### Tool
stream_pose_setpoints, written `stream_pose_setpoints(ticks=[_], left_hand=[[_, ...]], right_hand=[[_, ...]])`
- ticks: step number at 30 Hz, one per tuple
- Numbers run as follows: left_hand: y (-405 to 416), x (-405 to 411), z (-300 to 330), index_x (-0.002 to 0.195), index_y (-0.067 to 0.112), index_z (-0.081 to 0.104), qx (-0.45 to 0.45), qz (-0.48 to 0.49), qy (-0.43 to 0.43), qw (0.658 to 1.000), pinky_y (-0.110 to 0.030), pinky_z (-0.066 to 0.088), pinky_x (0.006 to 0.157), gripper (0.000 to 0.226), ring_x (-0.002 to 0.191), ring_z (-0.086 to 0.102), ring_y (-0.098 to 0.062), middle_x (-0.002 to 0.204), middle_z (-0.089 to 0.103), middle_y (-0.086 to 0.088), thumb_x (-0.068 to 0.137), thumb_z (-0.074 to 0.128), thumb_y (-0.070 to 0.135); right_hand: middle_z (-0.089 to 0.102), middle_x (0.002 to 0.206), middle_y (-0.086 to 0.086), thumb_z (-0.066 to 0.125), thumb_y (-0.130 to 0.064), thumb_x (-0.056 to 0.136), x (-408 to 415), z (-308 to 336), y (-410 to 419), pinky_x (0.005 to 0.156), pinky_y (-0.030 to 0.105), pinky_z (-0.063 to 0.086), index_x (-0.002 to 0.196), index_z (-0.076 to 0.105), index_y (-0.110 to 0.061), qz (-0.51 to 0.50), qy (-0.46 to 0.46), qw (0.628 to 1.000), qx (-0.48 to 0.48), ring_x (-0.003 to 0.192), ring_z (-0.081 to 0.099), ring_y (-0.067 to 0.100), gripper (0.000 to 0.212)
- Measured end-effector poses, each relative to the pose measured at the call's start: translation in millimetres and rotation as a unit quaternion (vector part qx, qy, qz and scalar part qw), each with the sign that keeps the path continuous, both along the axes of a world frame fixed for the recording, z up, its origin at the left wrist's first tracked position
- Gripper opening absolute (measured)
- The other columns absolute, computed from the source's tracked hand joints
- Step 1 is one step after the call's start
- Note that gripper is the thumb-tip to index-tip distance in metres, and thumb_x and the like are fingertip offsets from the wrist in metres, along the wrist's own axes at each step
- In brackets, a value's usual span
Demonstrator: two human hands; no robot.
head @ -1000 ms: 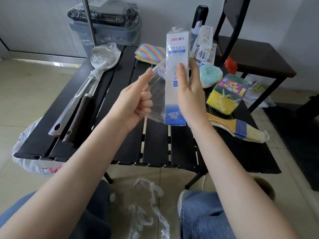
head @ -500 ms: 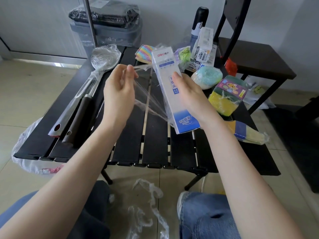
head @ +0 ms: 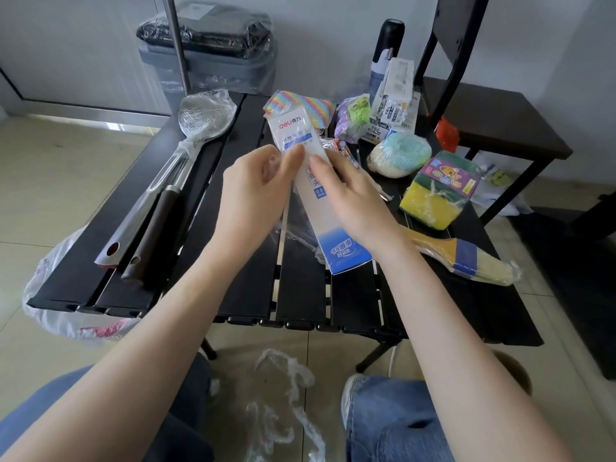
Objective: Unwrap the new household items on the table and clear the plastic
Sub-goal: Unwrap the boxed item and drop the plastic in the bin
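Single head cam, wide-angle, looks fwd and down from seated wearer. Black slatted table [head: 300,295] fills mid frame, close; both forearms enter from bottom corners. Knees in jeans [head: 393,421] at bottom edge, tiled floor below table. Wall and black chair [head: 493,121] across top, upper right. No 2nd view.

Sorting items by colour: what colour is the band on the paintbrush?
Blue, between the yellow handle and pale bristles of the paintbrush, seen in the head view.

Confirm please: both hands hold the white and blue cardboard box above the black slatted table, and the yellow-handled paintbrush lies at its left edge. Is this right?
One detail is wrong. In the head view, the yellow-handled paintbrush lies at the right edge of the black slatted table, not the left. Both the left hand and right hand do hold the white and blue cardboard box.
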State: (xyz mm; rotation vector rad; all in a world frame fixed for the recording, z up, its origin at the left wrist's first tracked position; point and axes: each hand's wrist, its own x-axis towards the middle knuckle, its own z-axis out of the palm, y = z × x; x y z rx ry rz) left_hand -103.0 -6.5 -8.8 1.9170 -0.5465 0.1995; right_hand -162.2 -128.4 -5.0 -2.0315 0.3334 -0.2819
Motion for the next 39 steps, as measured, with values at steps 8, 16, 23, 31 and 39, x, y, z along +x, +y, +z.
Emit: stream_pose_setpoints(ticks=[8,16,23,31,39], left_hand=[[5,7,-2,0.073,-0.004,0.045,-0.109,0.057,-0.040,0.992,-0.025,0.033,0.056,0.045,0.052,0.041,-0.006,0.057,0.047,0.005,0.102,0.041,0.030],[3,14,-6,0.074,0.020,0.048,-0.197,-0.003,0.044,0.980,-0.026,0.036,0.048,0.030,0.043,0.044,0.000,0.060,0.054,0.010,0.103,0.039,0.021],[4,3,6,0.087,0.018,0.064,-0.186,-0.062,0.039,0.980,-0.025,0.041,0.037,0.021,0.038,0.046,-0.011,0.054,0.051,0.003,0.099,0.050,0.027],[3,4,5,0.083,0.017,0.054,-0.086,-0.002,-0.005,0.996,-0.036,0.044,0.048,0.019,0.042,0.046,-0.017,0.054,0.047,-0.007,0.092,0.061,0.032],[3,9,-2,0.090,0.015,0.035,-0.140,0.085,-0.014,0.986,-0.038,0.048,0.063,0.016,0.057,0.057,-0.017,0.062,0.053,0.000,0.102,0.037,0.024]], right_hand=[[0.065,0.116,-0.017,0.039,-0.055,0.097,0,5,4,0.100,0.036,0.046,0.126,0.054,-0.039,0.030,0.015,0.999,0.011,0.107,0.060,0.006,0.036],[0.064,0.117,-0.013,0.038,-0.057,0.097,-5,10,1,0.091,0.029,0.049,0.134,0.046,-0.043,0.030,0.028,0.999,-0.027,0.103,0.061,0.009,0.041],[0.062,0.125,-0.003,0.038,-0.054,0.098,-12,12,-3,0.078,0.026,0.046,0.146,0.034,-0.036,-0.003,0.028,0.993,-0.115,0.104,0.062,0.015,0.052],[0.062,0.115,0.011,0.037,-0.060,0.095,-7,-1,5,0.089,0.045,0.049,0.149,0.028,-0.037,-0.045,0.010,0.974,-0.223,0.106,0.059,0.033,0.060],[0.058,0.112,0.014,0.038,-0.054,0.097,-9,2,10,0.084,0.042,0.050,0.151,0.023,-0.037,-0.030,-0.023,0.956,-0.292,0.100,0.058,0.031,0.058]])
